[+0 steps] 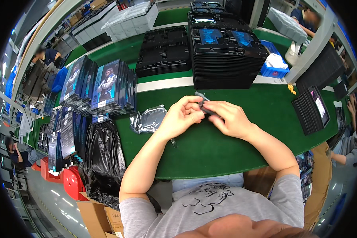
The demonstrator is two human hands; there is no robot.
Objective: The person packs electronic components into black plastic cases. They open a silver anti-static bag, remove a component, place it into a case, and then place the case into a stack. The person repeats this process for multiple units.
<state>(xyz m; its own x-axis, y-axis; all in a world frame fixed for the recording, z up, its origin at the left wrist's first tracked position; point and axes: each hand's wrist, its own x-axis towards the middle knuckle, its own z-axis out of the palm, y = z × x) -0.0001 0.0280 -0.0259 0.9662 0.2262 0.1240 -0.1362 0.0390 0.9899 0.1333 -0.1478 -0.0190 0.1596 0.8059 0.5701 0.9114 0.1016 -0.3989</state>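
Note:
Both my hands meet over the middle of the green-topped table (178, 162). Between them is a small dark grey piece (201, 96), mostly covered by my fingers, so its kind does not show. My left hand (182, 116) pinches it from the left with thumb and fingers. From the other side my right hand (228, 116) grips it with bent fingers. Just left of my left hand lies a shiny silver plastic bag (148, 119) on the tabletop. A small clear scrap (173, 142) lies below my left wrist.
Printed boxes (107, 85) are stacked at the left above a black plastic bag (103, 154). Tall black tray stacks (228, 51) stand at the back. A blue bin (275, 71) and a leaning row of black cases (311, 111) are to the right. Other people work around.

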